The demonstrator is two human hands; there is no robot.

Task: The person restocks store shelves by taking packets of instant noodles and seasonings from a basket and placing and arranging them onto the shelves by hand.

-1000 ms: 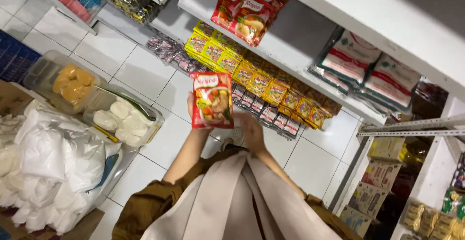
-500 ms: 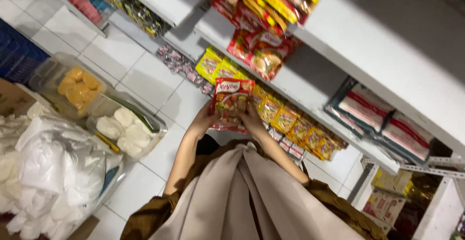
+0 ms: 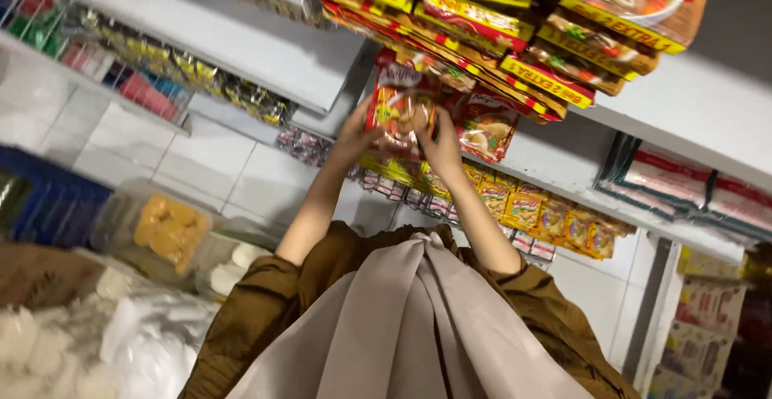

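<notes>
Both hands grasped a red noodle packet [image 3: 400,108]: left hand [image 3: 354,135] on its left edge, right hand [image 3: 441,143] on its right, just below the stacked packets [image 3: 498,13] on the white shelf [image 3: 708,101].

**White shelves, stocked tier upon tier**

The white upper shelf [image 3: 708,101] bears a stack of red-and-yellow packets [image 3: 482,53], edges overhanging. The shelf below [image 3: 563,166] carries a row of small yellow sachets [image 3: 547,214] and flat white-and-red bags [image 3: 683,186]. A far shelf [image 3: 201,37] to the left holds small coloured packs [image 3: 145,85]. On the tiled floor [image 3: 193,158] stand clear tubs [image 3: 161,226].
</notes>
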